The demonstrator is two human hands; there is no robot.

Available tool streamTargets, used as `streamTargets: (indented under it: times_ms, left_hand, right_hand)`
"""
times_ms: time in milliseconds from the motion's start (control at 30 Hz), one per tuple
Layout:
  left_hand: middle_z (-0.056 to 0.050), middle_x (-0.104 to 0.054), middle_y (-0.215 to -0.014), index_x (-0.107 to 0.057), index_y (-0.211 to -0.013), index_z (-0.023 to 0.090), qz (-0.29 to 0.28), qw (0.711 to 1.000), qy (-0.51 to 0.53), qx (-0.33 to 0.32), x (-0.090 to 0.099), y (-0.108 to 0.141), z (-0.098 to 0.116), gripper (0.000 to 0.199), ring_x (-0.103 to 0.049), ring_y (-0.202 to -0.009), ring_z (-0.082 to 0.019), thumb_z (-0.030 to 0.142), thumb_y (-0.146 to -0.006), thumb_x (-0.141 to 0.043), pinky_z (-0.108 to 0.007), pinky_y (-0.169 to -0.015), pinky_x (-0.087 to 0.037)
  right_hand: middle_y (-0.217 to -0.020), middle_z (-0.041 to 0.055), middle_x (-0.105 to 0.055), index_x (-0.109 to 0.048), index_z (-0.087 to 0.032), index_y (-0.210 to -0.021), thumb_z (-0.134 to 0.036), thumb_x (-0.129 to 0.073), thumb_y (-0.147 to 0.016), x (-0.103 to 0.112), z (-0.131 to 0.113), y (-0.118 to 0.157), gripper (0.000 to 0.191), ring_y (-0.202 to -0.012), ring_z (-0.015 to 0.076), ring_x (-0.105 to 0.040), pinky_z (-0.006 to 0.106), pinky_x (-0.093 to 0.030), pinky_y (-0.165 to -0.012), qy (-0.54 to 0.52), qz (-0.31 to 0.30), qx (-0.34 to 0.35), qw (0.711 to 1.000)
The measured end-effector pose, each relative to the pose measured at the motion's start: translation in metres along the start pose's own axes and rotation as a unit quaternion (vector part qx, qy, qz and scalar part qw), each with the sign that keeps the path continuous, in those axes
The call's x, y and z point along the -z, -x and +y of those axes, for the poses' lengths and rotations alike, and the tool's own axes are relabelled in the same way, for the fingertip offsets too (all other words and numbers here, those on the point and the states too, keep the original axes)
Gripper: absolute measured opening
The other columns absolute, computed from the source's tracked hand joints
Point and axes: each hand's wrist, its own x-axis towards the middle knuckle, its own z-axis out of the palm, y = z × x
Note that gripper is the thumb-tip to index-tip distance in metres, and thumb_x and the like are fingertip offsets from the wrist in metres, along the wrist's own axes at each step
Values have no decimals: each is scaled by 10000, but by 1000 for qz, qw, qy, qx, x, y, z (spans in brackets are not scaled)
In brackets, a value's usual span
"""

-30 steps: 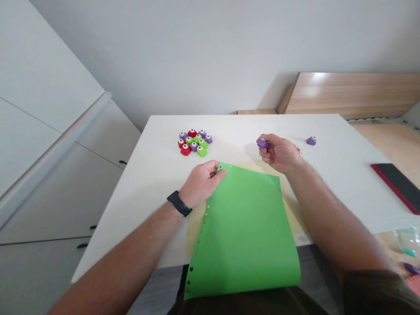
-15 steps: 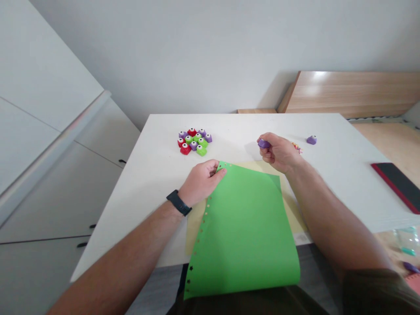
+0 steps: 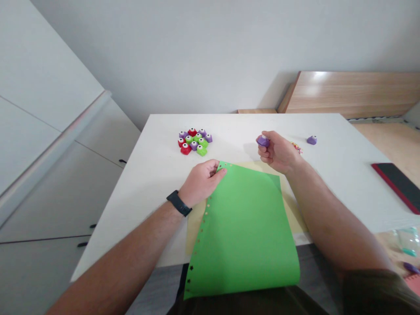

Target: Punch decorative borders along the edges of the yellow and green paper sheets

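The green paper (image 3: 243, 236), gripped by the left hand (image 3: 200, 183), may slide off the table (image 3: 138, 218) if released; a purple punch (image 3: 263, 141) is clenched in the right hand (image 3: 278, 153).

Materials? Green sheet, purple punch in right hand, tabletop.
Green sheet: matte coloured card or heavy paper; it curves softly and has star-shaped holes along one edge. Purple punch in the right hand: looks like glossy moulded plastic, from its smooth rounded shell. Tabletop: probably white laminate, smooth with a faint sheen; the core doesn't show.
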Motion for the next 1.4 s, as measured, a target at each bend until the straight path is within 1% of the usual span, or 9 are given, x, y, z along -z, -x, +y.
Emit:
streamTargets:
  times_ms: [167,333,433,600,800,933,1100,1233,1400]
  left_hand:
    - [60,-480,-626,-485,-765,202,2,1000,-20,-6,0,0,-1,280,-426,-555,-102,401,-943,-569,-244,-521,-296]
    - [64,-447,-610,-463,-753,204,2,1000,-25,-2,0,1,-1,291,-402,-538,-98,399,-940,-570,-243,-508,-273]
    - [60,-459,-615,-482,-765,202,2,1000,-29,-1,0,1,-1,280,-415,-544,-101,401,-942,-568,-243,-510,-275]
    - [49,-518,-645,-514,-782,196,-1,1000,-14,1,0,1,2,261,-455,-566,-105,396,-938,-577,-236,-526,-312]
    - [39,-540,-655,-512,-793,199,-7,1000,-23,-3,0,0,-2,266,-472,-570,-112,409,-951,-555,-240,-525,-303]
    - [47,-496,-632,-489,-774,204,-2,1000,-27,-9,0,0,-4,278,-454,-562,-111,409,-950,-557,-245,-517,-286]
    - [46,-514,-645,-496,-786,204,-5,1000,-21,-4,0,0,-3,266,-455,-565,-110,405,-949,-559,-245,-519,-297]
    - [49,-495,-631,-492,-779,204,-4,1000,-29,-5,0,0,-4,272,-439,-552,-107,406,-950,-559,-246,-514,-284]
    - [48,-489,-633,-483,-770,205,-4,1000,-22,-4,0,1,-3,282,-445,-557,-108,410,-947,-564,-241,-514,-290]
  right_hand:
    - [-602,-32,-421,-541,-196,-781,-395,-562,-894,0,-1,0,230,-476,90,-317,237,-175,-404,-5,-8,-11,1000]
    - [-620,-22,-449,-594,-179,-860,-399,-550,-904,2,-2,-1,229,-482,93,-318,231,-171,-390,-13,-15,-29,999]
    - [-619,-17,-449,-623,-162,-905,-389,-532,-910,2,-2,0,245,-480,95,-307,230,-163,-384,-21,-21,-32,999]
    - [-628,-16,-433,-633,-140,-899,-386,-515,-898,4,-4,0,272,-479,88,-302,227,-136,-381,-39,-34,-48,998]
    - [-621,-15,-445,-630,-152,-894,-392,-529,-895,9,-4,-2,260,-475,93,-317,225,-161,-370,-46,-47,-53,996]
    - [-672,3,-506,-630,-148,-894,-388,-556,-920,9,-3,-2,252,-508,90,-390,209,-197,-362,-42,-52,-45,997]
    - [-779,37,-605,-608,-176,-859,-383,-620,-924,10,0,-3,218,-596,105,-516,188,-203,-337,-16,-50,-20,998]
    - [-833,63,-643,-616,-170,-870,-381,-600,-944,10,2,-3,225,-633,116,-565,176,-207,-316,18,-44,-16,999]
    - [-856,87,-673,-632,-153,-861,-318,-580,-961,5,1,-1,200,-661,117,-593,169,-271,-325,39,-18,-9,999]
